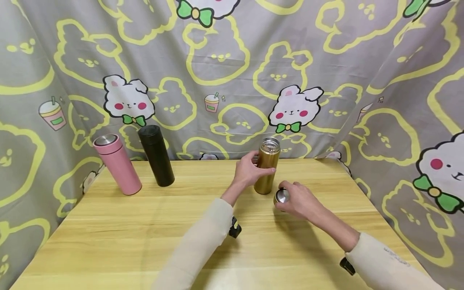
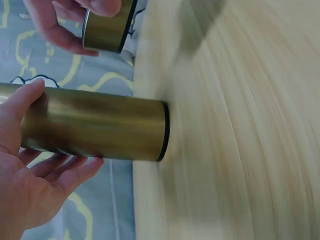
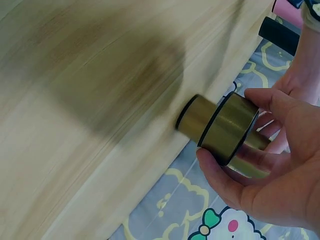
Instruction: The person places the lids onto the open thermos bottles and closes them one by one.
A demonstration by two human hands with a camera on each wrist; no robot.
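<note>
A gold thermos bottle (image 1: 264, 184) stands upright on the wooden table, its steel mouth uncovered. My left hand (image 1: 249, 171) grips it around the upper body, thumb on the near side and fingers behind. To the right of the bottle, my right hand (image 1: 301, 200) holds the gold thermos lid (image 1: 282, 196) by its sides. In the right wrist view the lid (image 3: 229, 129) sits between thumb and fingers, apart from the bottle and raised off the tabletop. The bottle's black-rimmed base shows in the left wrist view, resting on the wood.
A pink thermos (image 1: 121, 169) and a black thermos (image 1: 158, 159) stand upright at the back left of the table (image 1: 145, 225), both with lids on. A grey curtain (image 1: 232, 88) with yellow and white cartoon figures hangs behind the table and along its sides.
</note>
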